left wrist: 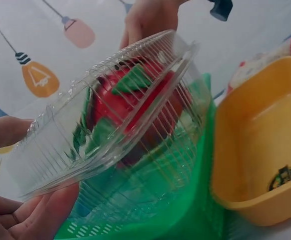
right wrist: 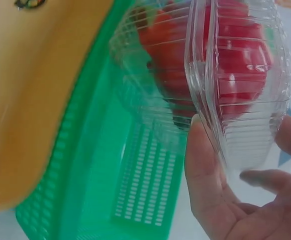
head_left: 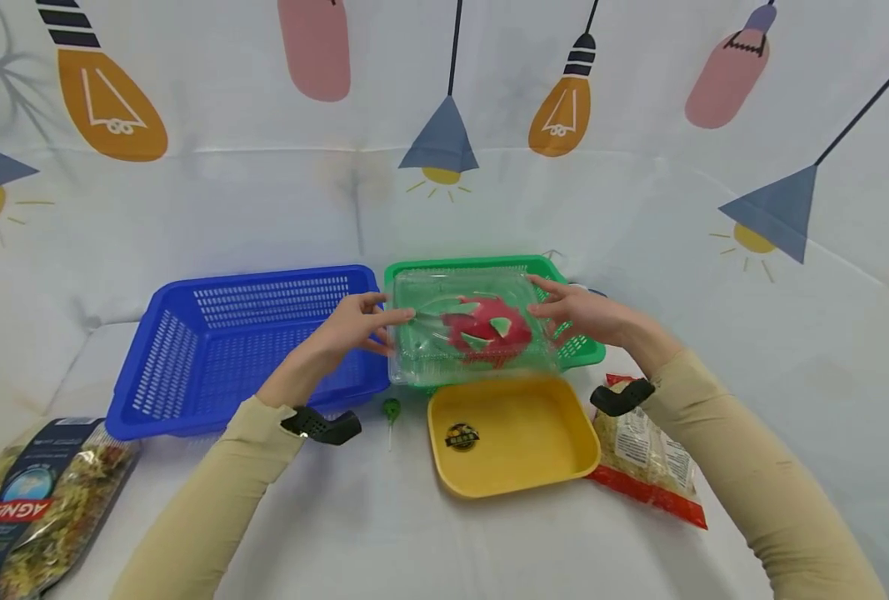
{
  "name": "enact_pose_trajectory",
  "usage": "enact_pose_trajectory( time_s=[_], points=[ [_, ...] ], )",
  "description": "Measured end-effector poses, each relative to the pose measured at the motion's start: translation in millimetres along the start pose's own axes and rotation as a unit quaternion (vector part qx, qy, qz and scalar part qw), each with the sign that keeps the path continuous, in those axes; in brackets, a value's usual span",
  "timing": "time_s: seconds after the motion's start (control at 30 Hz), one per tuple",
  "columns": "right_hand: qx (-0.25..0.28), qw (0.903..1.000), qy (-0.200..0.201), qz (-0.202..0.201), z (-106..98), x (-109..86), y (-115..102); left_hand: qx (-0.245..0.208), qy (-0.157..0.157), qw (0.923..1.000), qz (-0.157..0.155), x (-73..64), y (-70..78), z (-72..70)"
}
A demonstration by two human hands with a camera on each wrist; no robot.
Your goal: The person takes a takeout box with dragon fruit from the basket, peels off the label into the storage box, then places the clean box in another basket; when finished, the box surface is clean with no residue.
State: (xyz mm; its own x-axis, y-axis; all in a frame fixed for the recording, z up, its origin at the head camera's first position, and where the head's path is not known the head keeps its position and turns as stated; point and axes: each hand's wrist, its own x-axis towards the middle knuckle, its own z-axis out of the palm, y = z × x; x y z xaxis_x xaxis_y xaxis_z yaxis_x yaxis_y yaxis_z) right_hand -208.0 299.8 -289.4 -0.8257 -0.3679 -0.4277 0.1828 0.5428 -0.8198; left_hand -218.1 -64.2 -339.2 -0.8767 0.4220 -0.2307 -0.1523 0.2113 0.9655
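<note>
A clear plastic clamshell container [head_left: 422,354] is held between both hands, over the green basket [head_left: 582,354]. Inside it lies a red dragon fruit [head_left: 519,333] with green scales, seen through the ribbed walls in both wrist views. The left hand [head_left: 354,323] grips the container's left end, thumb on one face and fingers on the other. At the opposite end, the right hand [head_left: 582,312] pinches the container between its thumb and fingers. In the left wrist view the container [left wrist: 50,155] is tilted, its two halves meeting along the rim. Much of the basket's inside is hidden behind it.
A blue basket [head_left: 182,417] stands at the left. Nearer the front is a yellow tray [head_left: 515,442], with a small green-headed stick [head_left: 392,408] beside it. Packaged pasta [head_left: 32,508] lies far left; a red-edged bag [head_left: 650,454] lies right, partly under the right forearm.
</note>
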Motion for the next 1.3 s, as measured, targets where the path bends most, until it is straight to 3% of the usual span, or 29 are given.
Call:
enact_pose_trajectory(
  time_s=[0.63,0.93,1.1,1.3],
  points=[
    [-0.022,0.9984,0.032,0.04,-23,30.6,1,0.029,-0.015,0.9982,-0.05,49.1,0.9,-1.7],
    [0.019,0.9972,0.03,0.066,-27,47.0,14,0.066,0.007,0.9958,-0.063,60.4,1.2,11.2],
    [0.023,0.995,0.054,0.081,-26,54.9,26,0.127,0.012,0.9903,-0.055,65.2,-0.5,22.4],
    [0.017,0.9929,0.064,0.099,-23,63.0,41,0.245,0.013,0.9688,-0.035,69.6,-2.1,38.6]
  ],
)
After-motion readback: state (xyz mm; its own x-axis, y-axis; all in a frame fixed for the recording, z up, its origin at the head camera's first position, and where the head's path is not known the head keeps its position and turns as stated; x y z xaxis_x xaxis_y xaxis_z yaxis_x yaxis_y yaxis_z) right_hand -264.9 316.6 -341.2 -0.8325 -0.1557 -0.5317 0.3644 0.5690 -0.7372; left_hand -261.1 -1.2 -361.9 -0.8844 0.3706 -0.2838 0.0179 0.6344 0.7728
